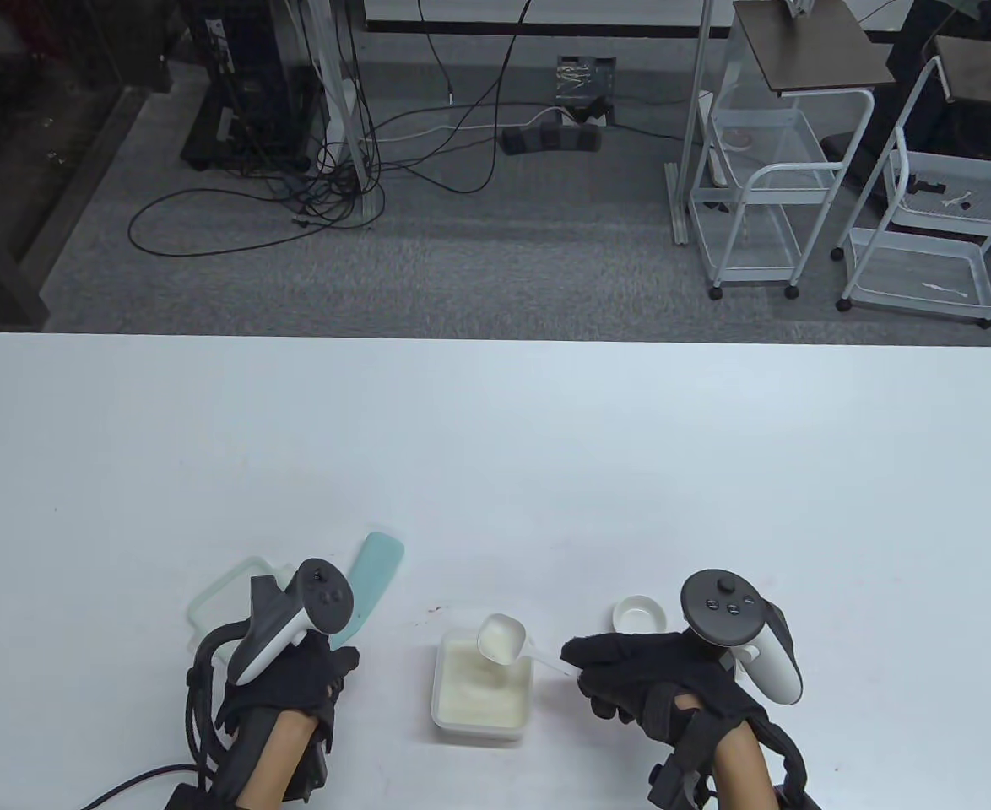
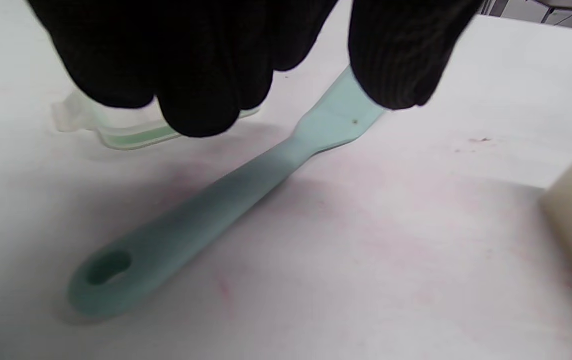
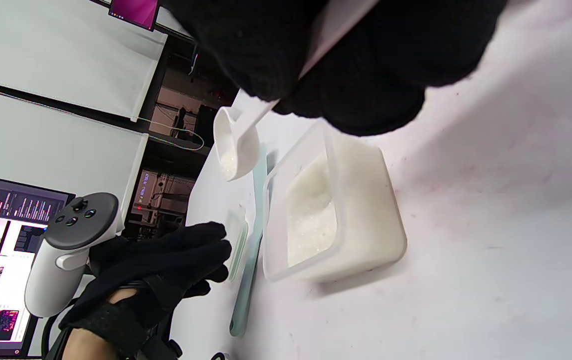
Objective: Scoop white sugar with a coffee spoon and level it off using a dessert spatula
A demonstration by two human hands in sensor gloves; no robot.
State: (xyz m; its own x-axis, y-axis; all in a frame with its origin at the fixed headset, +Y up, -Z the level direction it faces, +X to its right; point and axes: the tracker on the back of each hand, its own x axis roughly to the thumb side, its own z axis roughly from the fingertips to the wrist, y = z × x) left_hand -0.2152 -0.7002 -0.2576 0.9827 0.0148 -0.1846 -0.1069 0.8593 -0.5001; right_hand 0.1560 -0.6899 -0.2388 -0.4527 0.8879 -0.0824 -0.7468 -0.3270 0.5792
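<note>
Altogether the table (image 1: 495, 439) carries one sugar tub (image 1: 483, 688), one coffee spoon (image 1: 502, 639), one dessert spatula (image 1: 375, 575), one lid (image 1: 224, 591) and one small white dish (image 1: 639, 612). Above the tub hangs the white spoon, its handle pinched by the right hand (image 1: 643, 671), a little sugar in its bowl. Left of the tub lies the pale green spatula, the left hand (image 1: 289, 675) over its handle with fingers (image 2: 201, 80) loosely curled, not touching it. Only the left wrist view shows the handle's hanging hole; only the right wrist view shows the sugar's coarse grain.
</note>
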